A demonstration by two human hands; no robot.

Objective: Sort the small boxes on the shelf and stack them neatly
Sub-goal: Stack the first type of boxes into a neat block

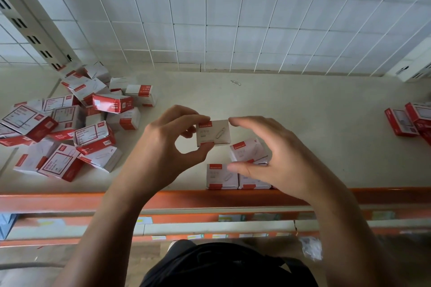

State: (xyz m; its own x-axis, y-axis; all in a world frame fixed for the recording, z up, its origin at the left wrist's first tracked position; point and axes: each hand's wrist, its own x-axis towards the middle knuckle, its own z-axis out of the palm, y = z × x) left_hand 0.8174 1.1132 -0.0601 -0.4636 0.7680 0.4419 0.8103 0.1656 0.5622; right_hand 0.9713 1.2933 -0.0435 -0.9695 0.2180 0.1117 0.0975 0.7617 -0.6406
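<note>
My left hand [168, 144] pinches a small white and red paper clip box [215, 134] between thumb and fingers, lifted above the shelf [314, 147]. My right hand [275, 158] hovers just right of it with curved fingers spread; its index tip is close to the box's upper right corner and it holds nothing. Below the hands, near the front edge, stand three like boxes: one tilted box [247, 149] and two side by side [221, 177]. A loose jumble of red and white boxes [70, 128] fills the shelf's left side.
More red boxes [410, 121] sit at the right edge of the shelf. A loose paper clip [235, 82] lies near the back. A white wire grid [210, 18] forms the back wall. The orange front rail [70, 200] runs below, with lower shelves beneath.
</note>
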